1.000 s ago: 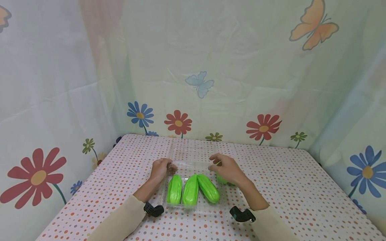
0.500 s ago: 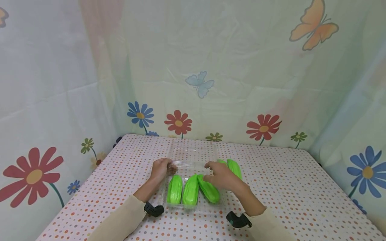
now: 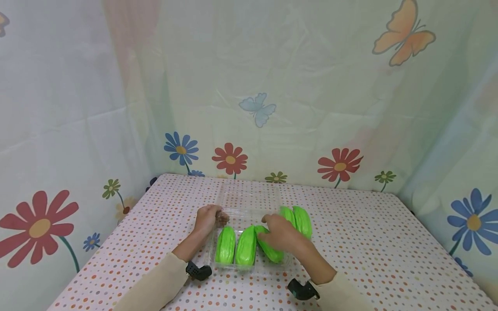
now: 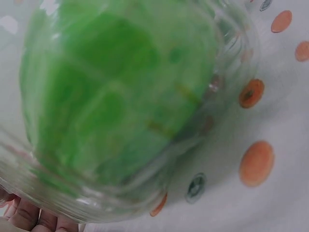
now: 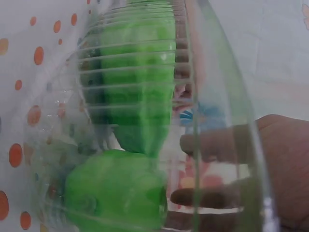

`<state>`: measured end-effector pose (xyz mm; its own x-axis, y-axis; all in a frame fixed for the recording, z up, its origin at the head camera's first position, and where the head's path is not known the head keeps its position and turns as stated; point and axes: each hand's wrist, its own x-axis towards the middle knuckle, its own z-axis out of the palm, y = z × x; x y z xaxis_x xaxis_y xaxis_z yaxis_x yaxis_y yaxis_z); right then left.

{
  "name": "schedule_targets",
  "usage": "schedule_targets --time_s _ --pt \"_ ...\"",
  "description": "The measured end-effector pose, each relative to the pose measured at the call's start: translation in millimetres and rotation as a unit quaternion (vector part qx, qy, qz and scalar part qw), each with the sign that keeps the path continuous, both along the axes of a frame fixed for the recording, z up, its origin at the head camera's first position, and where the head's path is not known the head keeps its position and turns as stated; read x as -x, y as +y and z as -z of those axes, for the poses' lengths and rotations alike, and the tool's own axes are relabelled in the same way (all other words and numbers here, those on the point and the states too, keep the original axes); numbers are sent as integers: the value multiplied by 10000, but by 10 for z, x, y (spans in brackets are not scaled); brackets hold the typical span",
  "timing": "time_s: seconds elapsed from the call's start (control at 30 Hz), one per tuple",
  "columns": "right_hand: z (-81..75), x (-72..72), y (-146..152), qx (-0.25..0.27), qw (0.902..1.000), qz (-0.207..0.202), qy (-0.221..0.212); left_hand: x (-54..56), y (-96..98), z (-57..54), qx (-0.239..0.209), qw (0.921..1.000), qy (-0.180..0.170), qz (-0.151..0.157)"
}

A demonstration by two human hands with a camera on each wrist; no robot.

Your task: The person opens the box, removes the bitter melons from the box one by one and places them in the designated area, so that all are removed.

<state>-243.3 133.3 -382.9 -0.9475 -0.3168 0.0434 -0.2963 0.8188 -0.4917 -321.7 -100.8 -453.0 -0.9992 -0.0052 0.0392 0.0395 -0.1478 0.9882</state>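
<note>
A clear plastic clamshell container (image 3: pixel 249 212) lies in the head view with its lid folded back. Three bright green, elongated, ridged gourds sit in its base: a left gourd (image 3: pixel 225 246), a middle gourd (image 3: pixel 246 248) and a slanting right gourd (image 3: pixel 274 256). My left hand (image 3: pixel 205 219) grips the container's left side near the hinge, fingers showing through the plastic. My right hand (image 3: pixel 281 232) is over the upper part of the slanting gourd, partly hiding it. In the right wrist view, extended fingers (image 5: pixel 217 145) reach toward the gourds beyond the clear wall; contact is unclear.
Two more green gourds lie side by side on the table just right of the container, a nearer one (image 3: pixel 288 216) and an outer one (image 3: pixel 302 221). A dotted cloth (image 3: pixel 362 242) covers the table. Flower-printed curtains (image 3: pixel 295 86) stand behind and at both sides.
My right hand has moved left and down, from beside the container to over the slanting gourd, uncovering the two gourds outside. My left hand keeps its grip in place.
</note>
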Motion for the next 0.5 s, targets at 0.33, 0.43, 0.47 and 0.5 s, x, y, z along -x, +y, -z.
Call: schedule_targets --time_s 0.33,0.43,0.47,0.5 --pt "88 -1 -51 -241 9995 -178 139 -28 -6 -3 50 10000 55 -13" --pt "123 0 -68 -348 9990 -225 149 -23 -5 -7 76 10000 34 -29" --pt "135 0 -74 -399 9988 -227 157 -22 -4 -8 81 10000 25 -29" --pt "144 0 -81 -467 9985 -224 171 -21 -3 -9 87 10000 15 -29"
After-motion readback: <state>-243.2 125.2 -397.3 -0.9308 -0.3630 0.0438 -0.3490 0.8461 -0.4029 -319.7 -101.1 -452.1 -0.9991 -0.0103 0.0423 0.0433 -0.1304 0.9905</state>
